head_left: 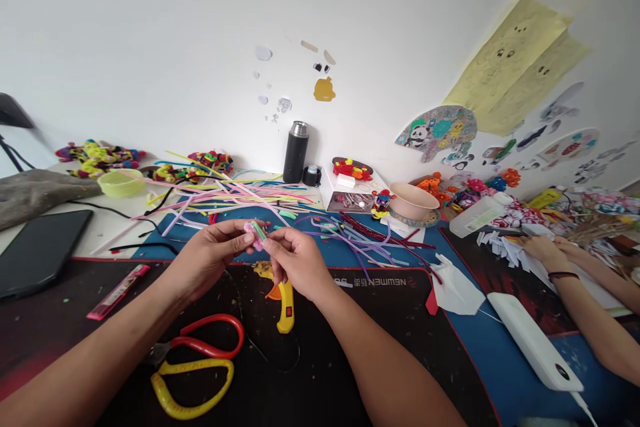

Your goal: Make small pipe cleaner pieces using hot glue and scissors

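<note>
Between my fingertips is a small pink and green fuzzy piece [257, 233], which looks like bent pipe cleaner. My left hand [225, 243] pinches its left side, and my right hand [293, 257] pinches its right side. Just below my right hand lies a yellow hot glue gun [285, 307] on the black mat, partly hidden by the fingers. Scissors with one red and one yellow handle [215, 350] lie nearer to me, beneath my forearms. Loose pipe cleaners [240, 193] in pink, yellow and blue spread out behind my hands.
A black phone [45, 247] and a pink packet [119, 291] lie left. A black flask [296, 153] stands by the wall, with a pink bowl [414, 201] to its right. A white power bank [535, 340] lies right, near another person's hands [543, 250].
</note>
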{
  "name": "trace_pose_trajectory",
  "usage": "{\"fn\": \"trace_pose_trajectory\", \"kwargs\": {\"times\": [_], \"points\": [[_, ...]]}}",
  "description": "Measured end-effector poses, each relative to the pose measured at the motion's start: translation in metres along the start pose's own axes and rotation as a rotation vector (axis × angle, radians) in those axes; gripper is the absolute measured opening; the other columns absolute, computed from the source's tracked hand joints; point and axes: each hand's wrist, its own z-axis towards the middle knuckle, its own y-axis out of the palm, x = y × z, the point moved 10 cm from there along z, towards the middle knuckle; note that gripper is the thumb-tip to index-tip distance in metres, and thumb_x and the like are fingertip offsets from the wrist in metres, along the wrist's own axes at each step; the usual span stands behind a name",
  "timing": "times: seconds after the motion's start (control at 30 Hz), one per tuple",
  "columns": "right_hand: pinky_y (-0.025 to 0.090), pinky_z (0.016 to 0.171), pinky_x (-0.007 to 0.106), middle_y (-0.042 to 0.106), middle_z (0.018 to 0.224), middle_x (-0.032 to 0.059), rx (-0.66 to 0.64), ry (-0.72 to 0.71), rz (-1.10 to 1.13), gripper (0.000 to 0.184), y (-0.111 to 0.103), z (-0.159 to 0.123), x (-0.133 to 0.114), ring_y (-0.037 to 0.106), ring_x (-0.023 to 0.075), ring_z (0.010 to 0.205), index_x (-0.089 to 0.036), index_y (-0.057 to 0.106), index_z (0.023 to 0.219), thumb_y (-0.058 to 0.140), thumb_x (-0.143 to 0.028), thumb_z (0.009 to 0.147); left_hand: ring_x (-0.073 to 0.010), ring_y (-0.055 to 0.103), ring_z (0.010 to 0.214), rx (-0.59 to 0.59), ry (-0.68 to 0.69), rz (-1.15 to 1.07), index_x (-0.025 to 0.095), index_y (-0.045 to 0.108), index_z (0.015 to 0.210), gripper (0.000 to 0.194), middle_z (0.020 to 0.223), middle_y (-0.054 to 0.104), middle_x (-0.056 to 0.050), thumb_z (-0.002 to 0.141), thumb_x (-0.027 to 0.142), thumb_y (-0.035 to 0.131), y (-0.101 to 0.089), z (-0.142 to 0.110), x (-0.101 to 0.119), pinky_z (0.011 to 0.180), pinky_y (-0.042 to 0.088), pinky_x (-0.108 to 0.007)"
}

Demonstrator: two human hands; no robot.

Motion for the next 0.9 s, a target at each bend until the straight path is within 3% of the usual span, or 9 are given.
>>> {"fn": "trace_pose_trajectory", "kwargs": {"times": [0.5, 0.7, 0.9], "points": [[0.037, 0.042, 0.022, 0.057, 0.052, -0.0093, -0.003, -0.001, -0.041, 0.035, -0.0019, 0.0004, 0.002, 0.053, 0.0097, 0.039, -0.021, 0.061, 0.093, 0.073, -0.053, 0.088, -0.0239, 0.073, 0.085, -0.048, 0.039, 0.052, 0.02, 0.087, 0.084, 0.033, 0.094, 0.084, -0.011, 0.061, 0.038, 0.102, 0.0041, 0.0001, -0.0015, 0.084, 0.057, -0.033], [0.036, 0.042, 0.022, 0.058, 0.052, -0.0086, -0.01, -0.005, -0.033, 0.035, -0.0016, 0.0005, 0.0025, 0.053, 0.0105, 0.039, -0.02, 0.061, 0.093, 0.073, -0.053, 0.089, -0.0215, 0.072, 0.08, -0.045, 0.029, 0.038, 0.02, 0.088, 0.086, 0.031, 0.093, 0.084, -0.01, 0.063, 0.036, 0.102, 0.0038, -0.0003, -0.0028, 0.076, 0.058, -0.031], [0.037, 0.042, 0.022, 0.059, 0.056, -0.0076, -0.028, 0.013, 0.003, 0.042, 0.002, -0.0003, 0.0034, 0.054, 0.01, 0.04, -0.019, 0.064, 0.098, 0.072, -0.06, 0.091, -0.016, 0.069, 0.073, 0.0, 0.01, -0.131, 0.016, 0.088, 0.082, 0.032, 0.087, 0.082, -0.009, 0.059, 0.029, 0.104, -0.0031, 0.0025, -0.0022, 0.071, 0.06, -0.023]]}}
